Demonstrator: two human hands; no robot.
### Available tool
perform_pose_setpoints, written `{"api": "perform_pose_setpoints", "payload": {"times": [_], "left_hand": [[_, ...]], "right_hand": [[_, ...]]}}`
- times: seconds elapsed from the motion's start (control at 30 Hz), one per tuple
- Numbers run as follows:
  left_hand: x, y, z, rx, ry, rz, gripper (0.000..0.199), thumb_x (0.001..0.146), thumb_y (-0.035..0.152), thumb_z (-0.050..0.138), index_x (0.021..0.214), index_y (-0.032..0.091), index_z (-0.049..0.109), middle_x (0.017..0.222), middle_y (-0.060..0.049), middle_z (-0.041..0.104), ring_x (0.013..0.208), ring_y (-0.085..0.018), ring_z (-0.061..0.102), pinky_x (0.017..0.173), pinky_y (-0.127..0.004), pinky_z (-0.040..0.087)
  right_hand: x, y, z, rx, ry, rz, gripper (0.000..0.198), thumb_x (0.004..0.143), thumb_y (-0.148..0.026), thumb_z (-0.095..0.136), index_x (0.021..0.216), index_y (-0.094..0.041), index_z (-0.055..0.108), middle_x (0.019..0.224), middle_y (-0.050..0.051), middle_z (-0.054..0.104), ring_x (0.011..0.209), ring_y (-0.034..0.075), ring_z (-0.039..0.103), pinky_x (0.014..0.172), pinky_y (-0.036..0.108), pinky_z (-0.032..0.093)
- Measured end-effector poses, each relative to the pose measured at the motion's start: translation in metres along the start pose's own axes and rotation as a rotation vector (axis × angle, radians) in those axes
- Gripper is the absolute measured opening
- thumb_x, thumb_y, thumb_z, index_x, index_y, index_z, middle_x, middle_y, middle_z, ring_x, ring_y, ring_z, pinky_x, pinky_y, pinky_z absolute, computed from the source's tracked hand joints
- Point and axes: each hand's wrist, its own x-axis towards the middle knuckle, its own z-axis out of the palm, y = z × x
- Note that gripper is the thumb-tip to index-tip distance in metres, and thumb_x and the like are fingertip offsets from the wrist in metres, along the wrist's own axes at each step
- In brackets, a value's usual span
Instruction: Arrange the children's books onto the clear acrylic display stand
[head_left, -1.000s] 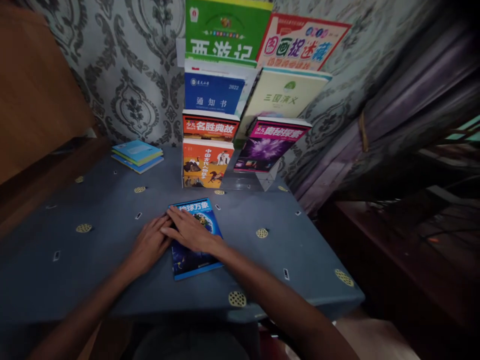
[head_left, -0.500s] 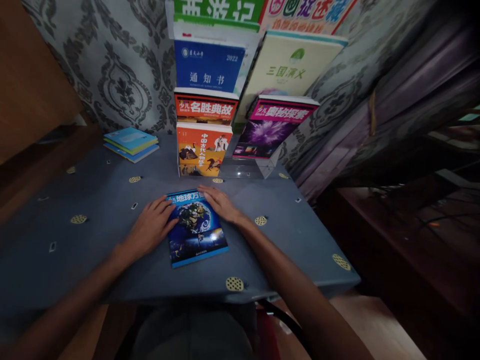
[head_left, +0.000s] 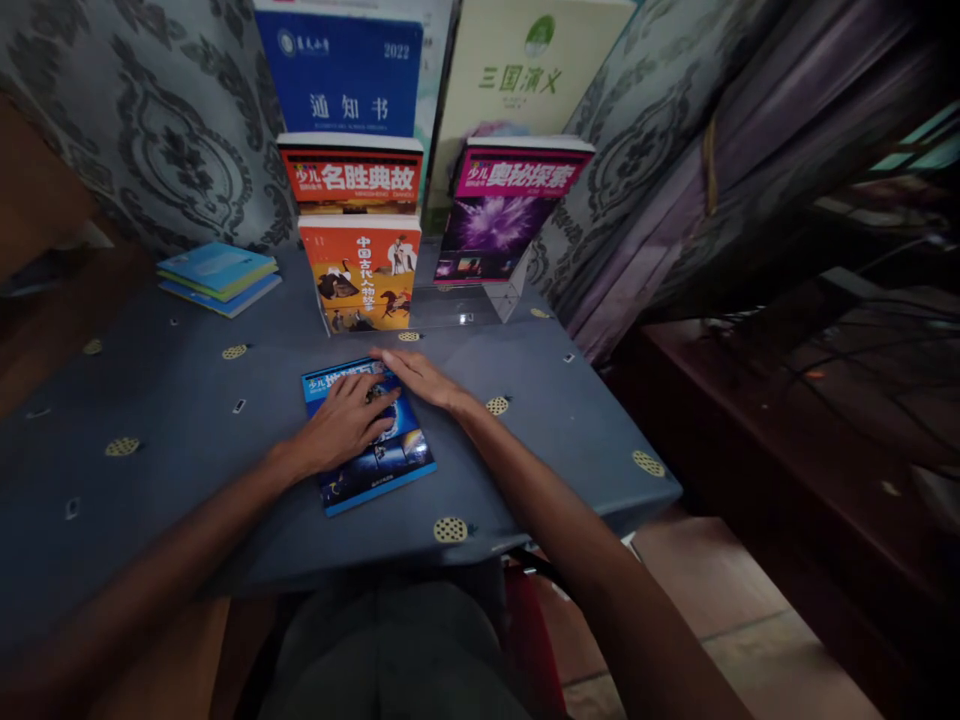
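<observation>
A blue book (head_left: pixel 379 468) with a picture of the Earth on its cover lies closed and slightly turned on the table near me. My left hand (head_left: pixel 349 415) rests flat across the middle of the cover, fingers spread, hiding part of the title and the globe. Along the book's upper right edge lies my right hand (head_left: pixel 416 378), fingers stretched out toward the top corner. Neither hand grips the book.
Behind the book a clear stand (head_left: pixel 506 300) holds an orange book (head_left: pixel 367 275), a purple book (head_left: pixel 499 225), a blue booklet (head_left: pixel 345 75) and a pale green book (head_left: pixel 529 85). A small stack of thin books (head_left: pixel 221 275) lies at the back left. A patterned cloth covers the table (head_left: pixel 540 450).
My left hand has slid rightward from the book's left edge onto the middle of its cover. My right hand stays at the upper right edge. The view has shifted slightly.
</observation>
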Motion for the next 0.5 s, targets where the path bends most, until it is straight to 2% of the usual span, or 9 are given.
{"api": "perform_pose_setpoints", "payload": {"times": [0.17,0.3,0.4,0.5], "left_hand": [[-0.017,0.030,0.001,-0.093,-0.061,0.078,0.041,0.103,0.039,0.039,0.140,0.032,0.056,0.136,-0.011,0.050,0.129,-0.029,0.042,0.114,-0.057,0.032],[-0.027,0.047,0.001,-0.122,-0.120,0.119,0.040,0.104,0.037,0.038,0.142,0.036,0.053,0.136,-0.009,0.049,0.129,-0.027,0.042,0.115,-0.058,0.030],[-0.028,0.049,0.000,-0.148,-0.134,0.109,0.040,0.104,0.038,0.040,0.141,0.039,0.054,0.135,-0.009,0.050,0.127,-0.027,0.043,0.113,-0.057,0.031],[-0.026,0.036,-0.003,-0.230,-0.093,0.128,0.038,0.104,0.036,0.039,0.136,0.037,0.059,0.132,-0.007,0.054,0.124,-0.024,0.047,0.112,-0.050,0.035]], "right_hand": [[-0.002,-0.005,0.000,-0.009,0.008,0.036,0.052,0.106,-0.051,0.030,0.138,-0.024,0.061,0.146,0.003,0.058,0.140,0.022,0.049,0.120,0.044,0.033],[-0.004,-0.006,0.001,-0.027,0.021,0.014,0.053,0.106,-0.052,0.028,0.137,-0.023,0.062,0.146,0.003,0.058,0.140,0.021,0.048,0.120,0.042,0.032],[-0.003,-0.003,0.004,-0.071,0.023,-0.020,0.052,0.107,-0.048,0.027,0.137,-0.022,0.061,0.147,0.005,0.057,0.140,0.019,0.048,0.120,0.040,0.031],[-0.003,-0.001,0.008,-0.154,0.014,-0.038,0.048,0.108,-0.042,0.029,0.139,-0.021,0.059,0.149,0.007,0.055,0.140,0.019,0.048,0.122,0.043,0.027]]}}
